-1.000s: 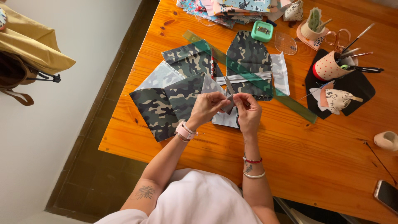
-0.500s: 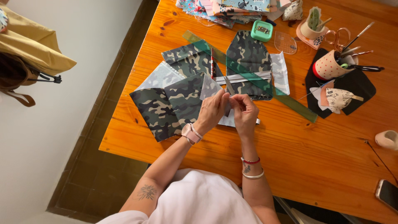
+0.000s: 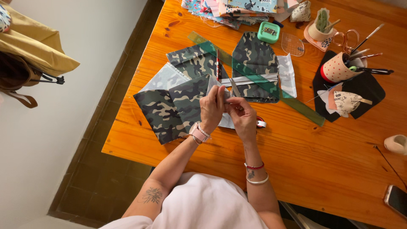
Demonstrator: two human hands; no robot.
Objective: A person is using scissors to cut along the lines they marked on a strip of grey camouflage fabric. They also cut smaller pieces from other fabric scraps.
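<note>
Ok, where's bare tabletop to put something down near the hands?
Bare wood lies right of the right hand, between the green ruler, the black mat and the phone. A narrow strip runs along the near edge below the camouflage pieces. The far end is crowded: fabric stack, dotted cup.

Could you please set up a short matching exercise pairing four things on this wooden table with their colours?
Things:
1. long ruler
2. small box
3. dotted cup
4. fabric pieces

Colours:
A. white with red dots
B. mint green
C. camouflage green
D. see-through green

Pairs: 1-D, 2-B, 3-A, 4-C.
</note>
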